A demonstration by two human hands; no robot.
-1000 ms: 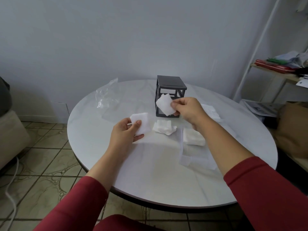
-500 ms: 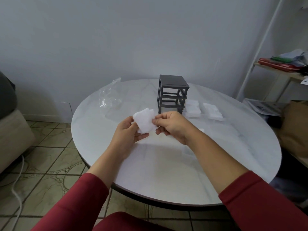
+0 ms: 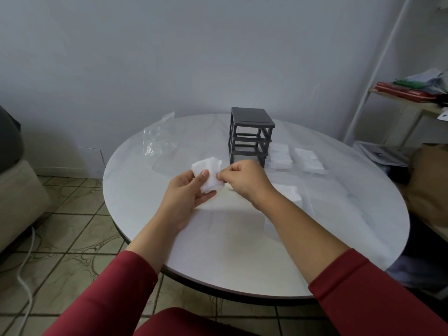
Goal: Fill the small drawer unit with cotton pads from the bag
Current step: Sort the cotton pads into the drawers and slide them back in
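On the round white table (image 3: 242, 251), the left hand (image 3: 186, 192) grips a small stack of cotton pads (image 3: 209, 173), thumb across it, while the right hand (image 3: 244, 180) pinches its right edge. The grey drawer unit (image 3: 251, 137) stands just beyond at 12 o'clock, loose pads (image 3: 281, 156) lie at 2 o'clock, and the clear bag (image 3: 157, 139) at 10 o'clock.

Person, head view. The left sleeve (image 3: 109, 294) and the right sleeve (image 3: 363, 294) belong to a plain dark-red top of smooth, unpatterned cloth with no visible print, buttons or seams. Each sleeve ends partway along the forearm in a soft, rounded edge. Beyond these edges the forearms, the left hand (image 3: 186, 192) and the right hand (image 3: 244, 180) are bare. Between the arms, at the lower border, a rounded fold of cloth (image 3: 184, 322) shows the same dark red.
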